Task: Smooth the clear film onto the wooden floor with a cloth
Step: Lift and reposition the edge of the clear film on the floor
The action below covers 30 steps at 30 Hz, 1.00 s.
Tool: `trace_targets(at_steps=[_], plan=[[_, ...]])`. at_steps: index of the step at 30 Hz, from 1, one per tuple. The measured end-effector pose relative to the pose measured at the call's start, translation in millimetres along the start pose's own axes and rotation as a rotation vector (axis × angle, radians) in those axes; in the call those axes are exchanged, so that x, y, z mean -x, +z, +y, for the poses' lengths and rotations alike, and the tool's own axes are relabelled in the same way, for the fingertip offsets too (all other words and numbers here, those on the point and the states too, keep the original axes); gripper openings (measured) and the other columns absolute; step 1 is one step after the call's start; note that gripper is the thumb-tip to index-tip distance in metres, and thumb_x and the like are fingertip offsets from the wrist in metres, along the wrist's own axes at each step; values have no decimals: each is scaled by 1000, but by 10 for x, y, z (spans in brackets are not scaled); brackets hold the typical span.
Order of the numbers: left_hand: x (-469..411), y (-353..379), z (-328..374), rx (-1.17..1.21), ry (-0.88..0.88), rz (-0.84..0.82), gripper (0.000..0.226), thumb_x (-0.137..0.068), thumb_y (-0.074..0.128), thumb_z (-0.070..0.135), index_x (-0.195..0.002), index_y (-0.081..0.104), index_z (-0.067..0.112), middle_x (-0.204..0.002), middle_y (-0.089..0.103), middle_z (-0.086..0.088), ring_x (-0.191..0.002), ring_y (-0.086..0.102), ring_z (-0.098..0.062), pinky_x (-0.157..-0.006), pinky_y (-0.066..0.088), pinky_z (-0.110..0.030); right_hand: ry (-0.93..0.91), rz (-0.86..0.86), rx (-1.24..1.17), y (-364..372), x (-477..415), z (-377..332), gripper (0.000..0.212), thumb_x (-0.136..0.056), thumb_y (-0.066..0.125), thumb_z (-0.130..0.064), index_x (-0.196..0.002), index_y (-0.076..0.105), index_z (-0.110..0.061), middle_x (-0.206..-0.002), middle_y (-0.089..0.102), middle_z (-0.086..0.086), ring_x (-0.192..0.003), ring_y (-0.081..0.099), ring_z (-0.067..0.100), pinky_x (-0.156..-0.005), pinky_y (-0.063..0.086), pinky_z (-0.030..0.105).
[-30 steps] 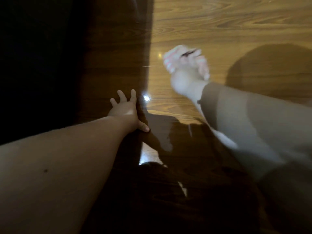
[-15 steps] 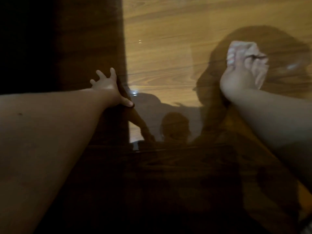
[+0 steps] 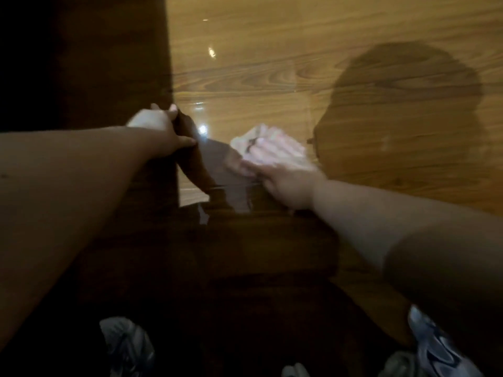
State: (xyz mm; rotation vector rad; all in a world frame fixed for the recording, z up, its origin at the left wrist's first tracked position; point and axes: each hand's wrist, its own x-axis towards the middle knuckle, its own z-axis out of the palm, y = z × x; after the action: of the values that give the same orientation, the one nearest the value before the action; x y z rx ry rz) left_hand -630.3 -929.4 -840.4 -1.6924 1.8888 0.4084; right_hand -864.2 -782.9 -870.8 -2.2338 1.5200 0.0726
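The glossy clear film (image 3: 245,85) lies over the lit wooden floor (image 3: 353,23), with bright glints on it and a faint film edge near the middle. My left hand (image 3: 160,129) rests flat on the floor at the border of the dark shadow, thumb out to the right. My right hand (image 3: 275,159) is just right of it, blurred by motion. It holds a pale pink cloth (image 3: 249,138) down on the film. The cloth pokes out in front of the fingers.
The left side of the floor (image 3: 81,63) lies in deep shadow. A head-shaped shadow (image 3: 408,104) falls on the boards at the right. Grey-blue patterned fabric (image 3: 125,344) shows at the bottom edge, left and right.
My right hand has swept the cloth from the far right back to the left, close to my left hand. The left hand stays planted at the shadow's edge.
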Motion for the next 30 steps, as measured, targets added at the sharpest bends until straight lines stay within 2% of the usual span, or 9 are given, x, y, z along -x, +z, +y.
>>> trace_targets(at_steps=[7,10,14,17,20,22,25,27,30], plan=[[465,299,456,119,-45,-126,113,-73,70,62,-153,-3,29,-159,-10,-15,-144,9,-43,-111,30,-51,1104,102,-284,-42,455,605,64,-94,29,-32,-151,2,-33,-161,-1,0,-146,-9,30,-115,-8,47],[498,303,489,99,-57,-120,114,-73,69,64,-153,-4,28,-159,-9,-16,-143,15,-43,-109,34,-52,939,9,-199,247,449,77,56,-98,20,-32,-152,6,-29,-161,-3,3,-146,-9,30,-116,-4,49],[610,418,509,90,-11,-117,114,-71,71,62,-152,-4,35,-159,-9,-16,-142,18,-44,-110,34,-51,81,-81,-159,543,710,-601,66,-87,39,-24,-149,20,-34,-158,13,-1,-145,4,30,-112,-3,53],[788,571,589,109,20,-126,112,-72,73,59,-151,-4,39,-159,-13,-13,-144,7,-44,-113,28,-50,-200,-157,-66,538,912,-418,59,-90,33,-32,-147,23,-40,-160,7,-9,-146,2,24,-113,-1,52],[948,700,674,135,17,-145,113,-71,75,56,-150,-5,43,-159,-16,-10,-145,2,-41,-113,25,-50,94,-77,-10,471,1070,211,54,-96,25,-34,-149,18,-37,-160,11,-4,-145,10,25,-116,6,46],[1047,780,716,145,15,-154,112,-71,76,55,-149,-5,45,-159,-17,-7,-146,0,-39,-112,25,-51,513,-24,38,361,1211,676,55,-96,29,-28,-150,20,-24,-159,13,5,-146,2,30,-116,-2,49],[1226,858,785,139,24,-197,111,-72,75,55,-149,-5,45,-159,-17,-8,-146,0,-38,-112,26,-51,1160,83,-289,65,1506,1195,67,-91,31,-28,-149,0,-39,-160,-8,-6,-145,-10,34,-112,-6,52],[1359,887,845,123,17,-223,111,-73,74,55,-149,-5,44,-159,-17,-10,-146,3,-39,-112,26,-49,1283,16,-415,-34,1610,1231,70,-91,33,-30,-150,-4,-37,-160,-11,-7,-145,-10,36,-113,-7,52],[1460,917,978,121,-1,-186,111,-74,73,56,-151,-4,38,-159,-15,-13,-145,8,-41,-114,28,-48,1080,-47,-292,129,1679,845,66,-94,41,-32,-152,10,-29,-160,-11,-5,-145,-13,32,-114,-8,51]])
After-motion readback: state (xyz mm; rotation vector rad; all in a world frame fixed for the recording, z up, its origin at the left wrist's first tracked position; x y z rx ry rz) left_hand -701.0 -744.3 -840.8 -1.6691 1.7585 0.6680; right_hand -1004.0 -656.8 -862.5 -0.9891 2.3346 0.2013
